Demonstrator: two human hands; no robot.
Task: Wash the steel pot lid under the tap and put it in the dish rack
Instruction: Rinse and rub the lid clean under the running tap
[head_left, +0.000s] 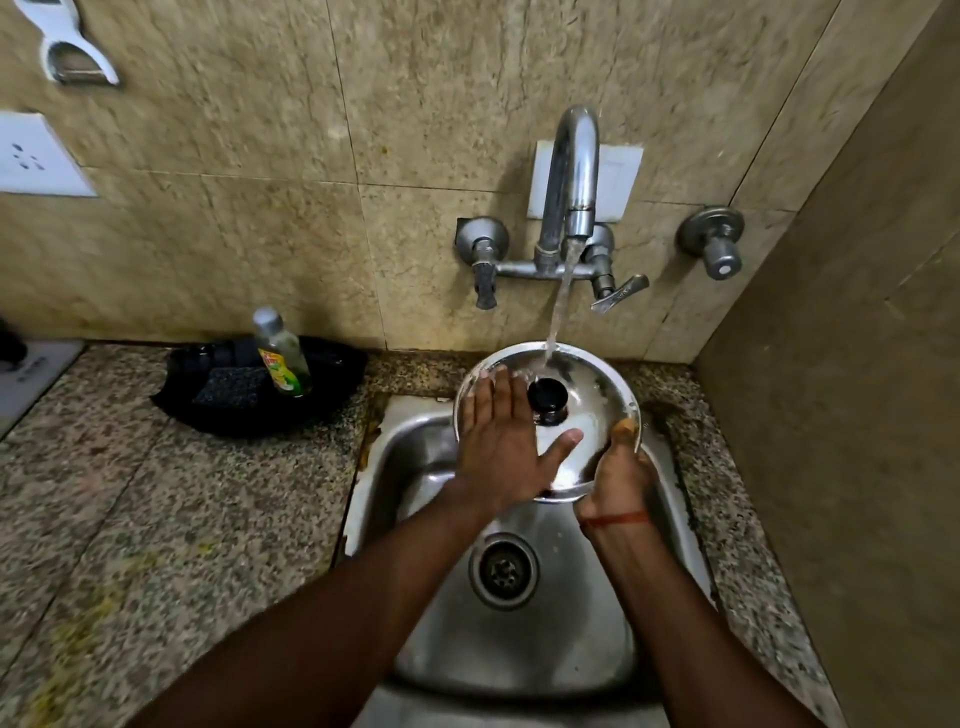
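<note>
Silver-grey steel pot lid (597, 387) is held tilted over the back of the sink (519, 654), top side toward me, directly under the tap (574, 171). Water stream (558, 306) hits its upper edge — the surface is wet and shiny, with whitish streaks toward the right. Black knob (548, 397) stands at its centre. My left hand (501, 441) lies flat on the lid's left half, fingers straight, thumb stretched out below the knob — gripping nothing. My right hand (618, 478) clasps the lid's lower right rim, thumb over the front, fingers hidden behind. Red thread (618, 518) rings that wrist. Dish soap bottle (283, 358) stands in a black tray (332, 374) on the counter (156, 519), left of the sink.
</note>
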